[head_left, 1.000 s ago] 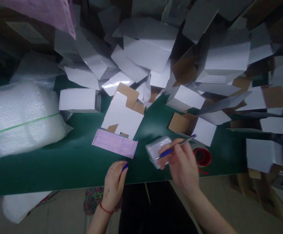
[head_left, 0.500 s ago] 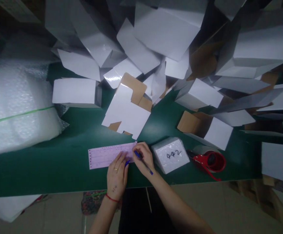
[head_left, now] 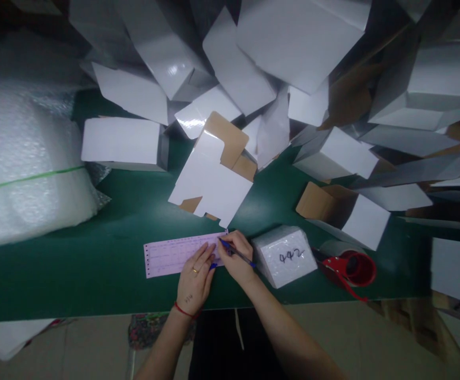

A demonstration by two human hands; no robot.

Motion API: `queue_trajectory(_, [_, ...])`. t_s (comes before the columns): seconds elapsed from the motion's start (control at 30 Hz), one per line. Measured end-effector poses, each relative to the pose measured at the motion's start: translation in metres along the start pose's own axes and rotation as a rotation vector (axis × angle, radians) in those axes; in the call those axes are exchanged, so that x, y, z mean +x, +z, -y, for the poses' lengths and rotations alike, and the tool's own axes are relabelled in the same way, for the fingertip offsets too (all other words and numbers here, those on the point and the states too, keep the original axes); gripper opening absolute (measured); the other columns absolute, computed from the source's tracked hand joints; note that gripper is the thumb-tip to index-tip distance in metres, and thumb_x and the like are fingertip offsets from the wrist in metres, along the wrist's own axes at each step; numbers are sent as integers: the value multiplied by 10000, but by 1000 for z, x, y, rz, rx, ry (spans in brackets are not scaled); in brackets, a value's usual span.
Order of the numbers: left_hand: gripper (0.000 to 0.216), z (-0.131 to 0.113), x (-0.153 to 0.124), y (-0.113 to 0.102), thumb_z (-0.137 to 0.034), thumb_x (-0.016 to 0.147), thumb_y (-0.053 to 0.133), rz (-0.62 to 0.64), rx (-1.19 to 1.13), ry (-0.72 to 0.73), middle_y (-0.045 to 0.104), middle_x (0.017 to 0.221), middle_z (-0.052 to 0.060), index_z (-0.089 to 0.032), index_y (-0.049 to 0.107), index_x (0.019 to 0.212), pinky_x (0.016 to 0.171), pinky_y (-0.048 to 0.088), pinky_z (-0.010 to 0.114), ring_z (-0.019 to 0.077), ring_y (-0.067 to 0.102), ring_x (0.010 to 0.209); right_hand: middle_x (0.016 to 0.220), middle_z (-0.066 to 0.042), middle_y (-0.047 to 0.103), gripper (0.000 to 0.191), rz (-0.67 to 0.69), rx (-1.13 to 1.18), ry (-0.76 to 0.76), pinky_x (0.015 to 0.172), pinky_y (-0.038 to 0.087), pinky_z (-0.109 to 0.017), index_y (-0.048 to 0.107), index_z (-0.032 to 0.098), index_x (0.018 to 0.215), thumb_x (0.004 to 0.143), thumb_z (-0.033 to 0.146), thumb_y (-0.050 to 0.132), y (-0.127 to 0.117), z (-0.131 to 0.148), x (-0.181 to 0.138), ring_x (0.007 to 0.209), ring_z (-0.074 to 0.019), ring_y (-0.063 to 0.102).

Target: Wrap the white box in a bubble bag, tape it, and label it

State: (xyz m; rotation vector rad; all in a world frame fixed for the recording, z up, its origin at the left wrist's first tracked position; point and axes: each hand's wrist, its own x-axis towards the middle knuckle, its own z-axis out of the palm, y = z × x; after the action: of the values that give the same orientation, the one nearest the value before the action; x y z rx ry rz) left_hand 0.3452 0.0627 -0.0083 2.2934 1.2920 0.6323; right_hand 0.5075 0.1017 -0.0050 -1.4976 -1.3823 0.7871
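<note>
A pink printed slip with punched edges lies flat on the green table. My left hand rests on it, fingers laid across the paper, with a blue pen cap poking out by the thumb. Pinched in my right hand is a blue pen, its tip at the right part of the slip. Just right of that hand sits a bubble-wrapped white box marked "442". The writing under my fingers is hidden.
A red tape dispenser lies right of the wrapped box. An open white carton stands beyond the slip, with many white boxes piled behind. Bubble wrap tied with green string fills the left.
The pen has tilted flatter in my right hand, and its tip shows on the slip. The view has shifted slightly; the boxes stand as before.
</note>
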Motion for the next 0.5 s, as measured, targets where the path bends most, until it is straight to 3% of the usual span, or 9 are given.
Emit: queue_trajectory(0.5, [311, 1, 0, 0, -71, 958, 496, 1, -3, -14, 628, 1368, 147, -135, 547, 1258, 1057, 516, 469, 272, 491, 1378, 788, -25, 589, 131, 32, -28, 2, 656, 505, -303, 593, 215, 840, 960, 200, 541, -2, -1, -1, 716, -186, 585])
